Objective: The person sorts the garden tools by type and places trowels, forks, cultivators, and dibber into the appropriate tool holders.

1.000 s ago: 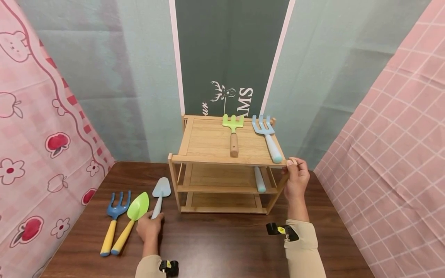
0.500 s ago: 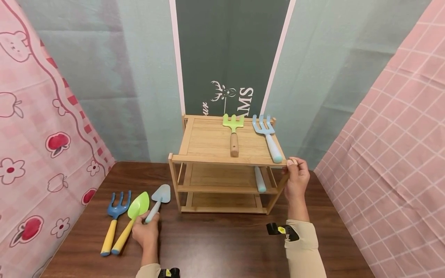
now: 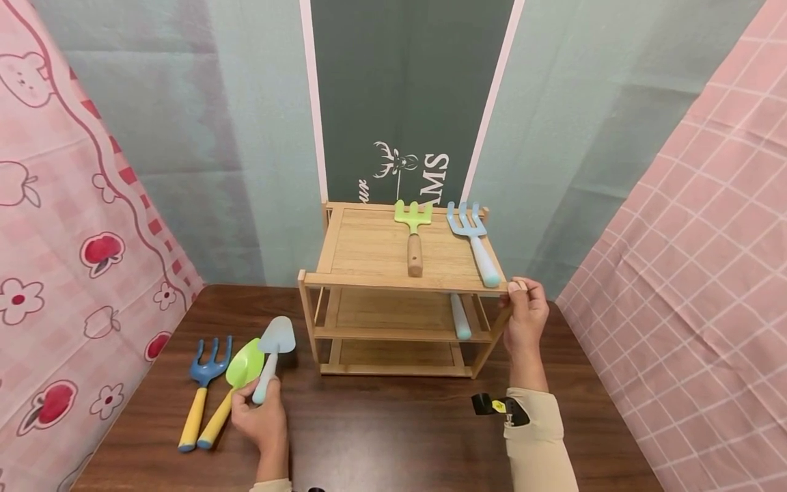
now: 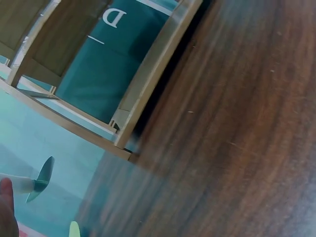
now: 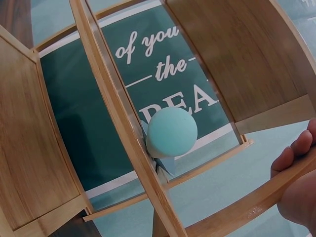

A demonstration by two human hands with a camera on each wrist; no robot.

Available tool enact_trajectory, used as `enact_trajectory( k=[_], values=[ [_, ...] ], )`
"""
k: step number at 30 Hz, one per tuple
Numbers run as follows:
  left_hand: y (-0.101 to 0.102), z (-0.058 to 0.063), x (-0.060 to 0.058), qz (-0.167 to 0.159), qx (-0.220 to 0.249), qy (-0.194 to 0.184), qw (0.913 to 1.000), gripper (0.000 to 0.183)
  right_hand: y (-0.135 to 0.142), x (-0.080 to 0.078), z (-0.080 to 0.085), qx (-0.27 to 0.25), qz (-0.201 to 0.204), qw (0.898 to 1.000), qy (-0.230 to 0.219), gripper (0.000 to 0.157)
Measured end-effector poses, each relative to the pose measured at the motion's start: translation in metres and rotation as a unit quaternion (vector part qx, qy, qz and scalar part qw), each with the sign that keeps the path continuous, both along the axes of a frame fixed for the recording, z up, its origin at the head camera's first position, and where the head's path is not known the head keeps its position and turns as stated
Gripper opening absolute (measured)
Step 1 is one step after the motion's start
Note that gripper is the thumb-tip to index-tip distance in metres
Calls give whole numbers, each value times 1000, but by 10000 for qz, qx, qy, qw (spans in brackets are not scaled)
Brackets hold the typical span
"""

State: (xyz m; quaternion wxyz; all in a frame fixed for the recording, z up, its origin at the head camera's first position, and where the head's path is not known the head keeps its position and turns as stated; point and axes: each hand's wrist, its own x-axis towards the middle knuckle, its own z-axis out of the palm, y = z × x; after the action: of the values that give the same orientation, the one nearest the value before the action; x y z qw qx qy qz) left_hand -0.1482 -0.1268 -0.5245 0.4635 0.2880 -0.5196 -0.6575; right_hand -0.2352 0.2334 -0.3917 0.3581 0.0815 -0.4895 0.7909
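My left hand (image 3: 264, 420) pinches the light blue handle of a small trowel (image 3: 279, 335), holding it above the table with the blade pointing away. In the left wrist view the trowel (image 4: 43, 175) shows at the lower left edge, partly cut off. My right hand (image 3: 527, 318) grips the front right corner of a three-tier wooden rack (image 3: 363, 249). On the rack's top shelf lie a green hand fork (image 3: 415, 236) with a wooden handle and a light blue hand fork (image 3: 482, 256). A light blue handle (image 3: 460, 316) sticks out on the middle shelf; its head is hidden.
Left of my left hand, a green trowel (image 3: 244, 365) with a yellow handle and a blue hand fork (image 3: 208, 369) lie on the brown table (image 3: 381, 437). Cloth curtains (image 3: 695, 225) enclose the table at the back and sides.
My left hand has shifted its hold toward the handle's end, and the trowel has moved left, its blade now partly overlapping the green trowel in view. My right hand stays put.
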Motion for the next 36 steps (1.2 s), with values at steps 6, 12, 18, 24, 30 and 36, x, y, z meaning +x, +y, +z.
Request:
enact_trajectory(
  k=[6, 12, 18, 24, 30, 36],
  values=[
    [12, 30, 11, 212, 57, 259, 9994, 19, 1, 0, 1, -58, 86, 9999, 47, 8],
    [22, 34, 20, 549, 23, 554, 9969, 18, 0, 0, 3, -62, 159, 9998, 66, 5],
    [27, 31, 27, 467, -179, 430, 9978, 22, -2, -1, 2, -131, 200, 9997, 58, 7],
    [29, 29, 39, 356, -270, 621, 9971, 28, -3, 0, 1, -179, 198, 9996, 81, 7],
    [19, -3, 40, 147, -321, 1891, 9813, 29, -2, 0, 0, -217, 186, 9995, 134, 7],
    [34, 35, 57, 163, 88, 1501, 9885, 27, 0, 0, 0, -214, 153, 9996, 115, 8]
  ],
)
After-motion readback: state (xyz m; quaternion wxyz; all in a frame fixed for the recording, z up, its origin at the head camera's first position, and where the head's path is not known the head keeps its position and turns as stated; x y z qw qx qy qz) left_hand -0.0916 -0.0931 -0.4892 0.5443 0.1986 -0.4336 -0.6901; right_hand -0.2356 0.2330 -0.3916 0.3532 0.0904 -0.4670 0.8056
